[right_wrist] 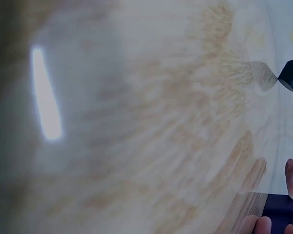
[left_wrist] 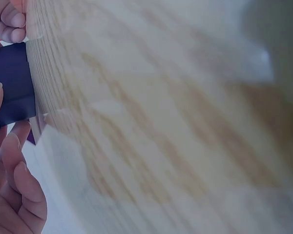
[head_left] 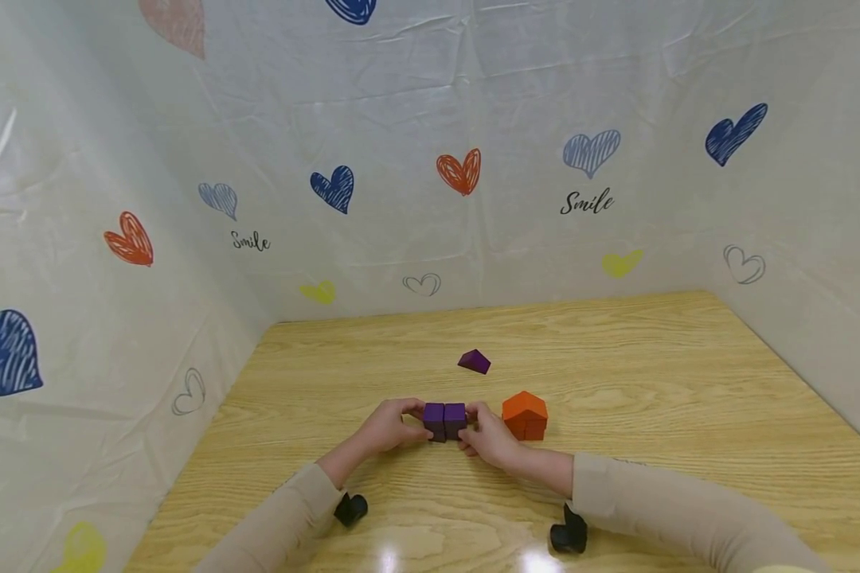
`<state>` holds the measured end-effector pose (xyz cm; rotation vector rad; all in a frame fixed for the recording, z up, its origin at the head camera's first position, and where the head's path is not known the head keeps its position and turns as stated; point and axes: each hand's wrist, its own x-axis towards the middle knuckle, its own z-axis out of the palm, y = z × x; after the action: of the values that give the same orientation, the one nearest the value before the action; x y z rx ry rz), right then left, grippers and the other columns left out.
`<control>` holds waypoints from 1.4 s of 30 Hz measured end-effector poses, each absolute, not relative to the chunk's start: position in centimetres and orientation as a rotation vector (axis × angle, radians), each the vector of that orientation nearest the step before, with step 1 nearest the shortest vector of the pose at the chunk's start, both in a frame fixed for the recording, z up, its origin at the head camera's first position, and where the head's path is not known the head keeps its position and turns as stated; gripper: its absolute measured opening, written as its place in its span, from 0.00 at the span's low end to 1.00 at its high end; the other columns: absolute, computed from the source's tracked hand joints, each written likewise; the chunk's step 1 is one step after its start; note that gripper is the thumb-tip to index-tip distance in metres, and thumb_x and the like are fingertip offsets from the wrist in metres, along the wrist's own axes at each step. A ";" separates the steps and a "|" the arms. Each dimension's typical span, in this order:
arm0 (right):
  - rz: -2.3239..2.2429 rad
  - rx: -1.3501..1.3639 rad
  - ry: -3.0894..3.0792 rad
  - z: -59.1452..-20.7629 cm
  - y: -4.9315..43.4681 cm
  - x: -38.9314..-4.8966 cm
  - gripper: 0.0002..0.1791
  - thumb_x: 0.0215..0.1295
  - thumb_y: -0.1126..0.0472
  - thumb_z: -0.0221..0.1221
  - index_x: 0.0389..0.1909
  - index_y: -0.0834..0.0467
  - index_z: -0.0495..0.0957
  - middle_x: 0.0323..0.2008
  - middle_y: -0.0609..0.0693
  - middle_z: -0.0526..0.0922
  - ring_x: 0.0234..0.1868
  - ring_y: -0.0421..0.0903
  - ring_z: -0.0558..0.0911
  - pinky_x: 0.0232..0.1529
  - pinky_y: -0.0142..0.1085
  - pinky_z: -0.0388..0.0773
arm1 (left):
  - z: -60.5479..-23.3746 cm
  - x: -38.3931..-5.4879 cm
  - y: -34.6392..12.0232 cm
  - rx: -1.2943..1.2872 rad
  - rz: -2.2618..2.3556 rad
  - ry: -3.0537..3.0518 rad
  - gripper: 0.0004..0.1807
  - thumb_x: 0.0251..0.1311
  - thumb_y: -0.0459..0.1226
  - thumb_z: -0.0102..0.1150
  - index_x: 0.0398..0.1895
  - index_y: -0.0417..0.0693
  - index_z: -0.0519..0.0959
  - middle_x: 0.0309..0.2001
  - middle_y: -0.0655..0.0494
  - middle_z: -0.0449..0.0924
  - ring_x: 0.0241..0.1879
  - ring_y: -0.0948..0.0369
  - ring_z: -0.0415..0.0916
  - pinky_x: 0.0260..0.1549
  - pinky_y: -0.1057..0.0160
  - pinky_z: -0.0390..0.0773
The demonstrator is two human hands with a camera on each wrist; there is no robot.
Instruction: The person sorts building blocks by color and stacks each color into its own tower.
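Two purple cube blocks (head_left: 444, 421) stand side by side on the wooden table, their faces touching or nearly so. My left hand (head_left: 394, 424) pinches the left cube between thumb and fingers. On the other side, my right hand (head_left: 493, 435) holds the right cube with its fingertips. The left wrist view shows the dark purple blocks (left_wrist: 12, 83) at its left edge, fingers at both ends. Only a corner of the blocks (right_wrist: 278, 207) appears in the right wrist view. Beyond the hands lies a separate purple angular block (head_left: 474, 361).
An orange house-shaped stack (head_left: 525, 415) stands just right of my right hand. Black wrist cameras (head_left: 351, 509) hang below both sleeves. The table (head_left: 616, 358) meets white curtains (head_left: 401, 159) printed with hearts at the back and sides.
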<state>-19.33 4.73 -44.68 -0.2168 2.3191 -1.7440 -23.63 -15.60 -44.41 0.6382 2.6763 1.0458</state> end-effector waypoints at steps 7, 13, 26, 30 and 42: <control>-1.700 -0.250 2.360 -44.9 4.7 -19.3 0.17 0.61 0.74 0.52 0.51 0.73 0.64 0.37 0.59 0.75 0.30 0.47 0.79 0.31 0.38 0.79 | -44.5 -23.6 -15.6 0.606 1.058 2.666 0.19 0.47 0.40 0.68 0.44 0.47 0.79 0.39 0.55 0.81 0.42 0.59 0.75 0.43 0.54 0.71; -1.684 -0.267 2.378 -44.9 4.7 -19.2 0.16 0.61 0.74 0.53 0.50 0.72 0.65 0.36 0.58 0.75 0.30 0.47 0.79 0.31 0.38 0.78 | -44.4 -23.6 -15.6 0.615 1.063 2.677 0.19 0.47 0.40 0.69 0.44 0.46 0.79 0.38 0.55 0.82 0.42 0.58 0.75 0.45 0.52 0.71; -1.709 -0.285 2.375 -45.0 4.8 -19.1 0.17 0.61 0.73 0.53 0.50 0.72 0.62 0.39 0.61 0.74 0.29 0.47 0.79 0.30 0.38 0.78 | -44.3 -23.5 -15.6 0.635 1.077 2.671 0.17 0.47 0.39 0.69 0.41 0.46 0.79 0.37 0.55 0.82 0.43 0.57 0.75 0.46 0.50 0.70; -1.708 -0.281 2.376 -45.1 4.8 -19.1 0.17 0.61 0.73 0.53 0.50 0.72 0.62 0.39 0.60 0.74 0.29 0.48 0.79 0.30 0.38 0.78 | -44.3 -23.5 -15.7 0.638 1.076 2.666 0.17 0.47 0.39 0.69 0.41 0.46 0.79 0.37 0.55 0.82 0.43 0.57 0.75 0.46 0.50 0.70; -1.698 -0.286 2.398 -45.2 4.7 -19.1 0.16 0.60 0.73 0.54 0.48 0.71 0.63 0.36 0.59 0.74 0.28 0.47 0.79 0.29 0.37 0.78 | -44.4 -23.5 -15.7 0.645 1.081 2.663 0.17 0.47 0.38 0.68 0.42 0.45 0.79 0.37 0.55 0.82 0.44 0.56 0.76 0.47 0.49 0.70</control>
<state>-19.08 4.66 -45.16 -0.2862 2.3983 -1.6985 -23.49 -15.65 -44.36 0.6446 2.6631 1.0808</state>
